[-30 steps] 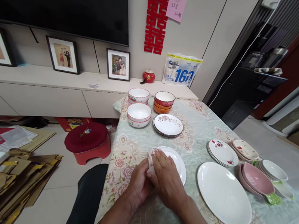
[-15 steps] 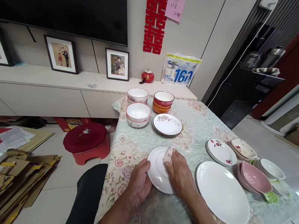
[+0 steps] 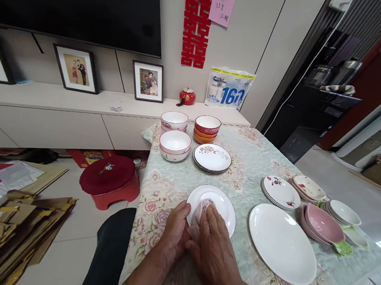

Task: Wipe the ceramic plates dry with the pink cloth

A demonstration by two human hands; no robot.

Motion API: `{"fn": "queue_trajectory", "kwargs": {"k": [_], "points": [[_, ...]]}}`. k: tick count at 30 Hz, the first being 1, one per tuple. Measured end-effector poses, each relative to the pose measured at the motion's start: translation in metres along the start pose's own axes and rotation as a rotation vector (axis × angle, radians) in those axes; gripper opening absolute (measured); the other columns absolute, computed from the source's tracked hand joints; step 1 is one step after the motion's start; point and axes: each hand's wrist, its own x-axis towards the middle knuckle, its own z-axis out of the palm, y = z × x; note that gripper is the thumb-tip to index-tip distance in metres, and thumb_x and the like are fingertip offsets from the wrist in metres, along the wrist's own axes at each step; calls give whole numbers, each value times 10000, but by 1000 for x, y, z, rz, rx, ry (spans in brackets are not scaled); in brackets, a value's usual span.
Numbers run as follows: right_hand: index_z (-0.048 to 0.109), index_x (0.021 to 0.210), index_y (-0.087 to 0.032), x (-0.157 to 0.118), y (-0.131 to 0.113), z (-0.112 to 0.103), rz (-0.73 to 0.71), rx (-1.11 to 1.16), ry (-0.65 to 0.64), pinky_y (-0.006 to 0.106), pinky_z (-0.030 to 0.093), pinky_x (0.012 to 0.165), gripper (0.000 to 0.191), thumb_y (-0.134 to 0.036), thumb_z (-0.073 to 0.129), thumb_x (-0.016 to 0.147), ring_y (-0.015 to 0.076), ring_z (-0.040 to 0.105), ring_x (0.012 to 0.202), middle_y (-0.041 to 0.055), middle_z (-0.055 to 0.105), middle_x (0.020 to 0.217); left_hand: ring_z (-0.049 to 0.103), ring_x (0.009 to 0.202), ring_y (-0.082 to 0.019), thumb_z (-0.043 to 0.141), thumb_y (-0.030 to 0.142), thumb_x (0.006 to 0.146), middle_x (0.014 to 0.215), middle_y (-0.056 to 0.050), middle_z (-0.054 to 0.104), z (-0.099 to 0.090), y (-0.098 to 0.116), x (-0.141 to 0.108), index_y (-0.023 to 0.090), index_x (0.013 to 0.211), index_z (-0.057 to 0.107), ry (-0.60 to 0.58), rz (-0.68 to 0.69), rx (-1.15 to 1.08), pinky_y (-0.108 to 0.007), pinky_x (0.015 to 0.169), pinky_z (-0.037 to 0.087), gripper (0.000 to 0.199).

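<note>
Holding the plate: the left hand (image 3: 175, 229) has its thumb over the near-left rim of a small white plate (image 3: 225, 213), which probably steadies it; its other fingers are mostly hidden.
Pressing the cloth: the right hand (image 3: 213, 247), fingers together, holds a bunched pale cloth (image 3: 203, 212) against the plate's face; they lie nearly flat, I'd say to spread the pressure.
Gap between hands: very close at the plate's near side; whether they touch, I cannot tell.
Plate's spot: before the person, nearer the left edge of the table (image 3: 254, 172) than the right, within easy reach of both arms. Resting or slightly lifted, I cannot tell.
Oval platter: the white platter (image 3: 283, 244) lies just right of the plate, toward the near edge, too broad, perhaps, to sit on any stack.
Right edge: flowered plates (image 3: 280, 190), rectangular dishes (image 3: 310, 186), pink bowls (image 3: 325, 224) and small white bowls (image 3: 345, 213) gather toward the near-right corner, nested by shape, likely to save room.
Far-left corner: red-rimmed bowls (image 3: 175, 142) stand in two stacks, with red and orange bowls (image 3: 207, 128) beside them; brown-patterned plates (image 3: 212, 157) sit in front of the latter. Like seems put with like, well apart from the right-hand group.
Beside the left edge: a red stool (image 3: 108, 173) on the floor.
</note>
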Motion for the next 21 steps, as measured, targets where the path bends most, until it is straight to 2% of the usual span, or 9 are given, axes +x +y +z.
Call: {"fn": "queue_trajectory", "kwargs": {"k": [4, 8, 14, 18, 21], "points": [[368, 1421, -16, 24, 13, -8, -10, 53, -130, 541, 371, 1094, 662, -314, 579, 869, 357, 306, 1403, 259, 377, 1477, 669, 749, -211, 704, 186, 609, 775, -57, 707, 0, 2, -2, 137, 786, 669, -4, -13, -14, -335, 741, 518, 187], [356, 1430, -13, 24, 27, -15, 0, 54, -219, 576, 339, 1096, 755, -262, 626, 771, 372, 290, 1406, 258, 338, 1500, 656, 740, -202, 724, 202, 615, 750, -50, 698, 0, 0, -1, 122, 786, 678, -47, 21, -41, -334, 751, 515, 195], [321, 1439, 3, 1, 23, -6, -94, -64, -59, 576, 343, 1091, 758, -50, 485, 701, 377, 212, 1429, 247, 326, 1508, 650, 742, -198, 753, 200, 576, 712, -39, 692, 0, -1, -2, 120, 721, 679, -64, 65, -28, -335, 785, 510, 181], [380, 1403, -4, 2, 23, 3, -149, -139, 26, 540, 400, 1060, 666, 3, 427, 739, 373, 320, 1380, 245, 437, 1431, 664, 768, -218, 749, 187, 586, 698, -42, 694, 0, 1, -2, 123, 712, 672, -60, 48, -39, -344, 798, 516, 161], [404, 1395, -49, 9, 29, 1, -164, -151, 95, 502, 438, 1036, 581, -5, 393, 816, 334, 426, 1316, 220, 515, 1367, 680, 839, -246, 694, 203, 668, 795, -85, 728, 3, 4, 0, 112, 775, 682, -70, -48, -103, -357, 819, 524, 141]]}}
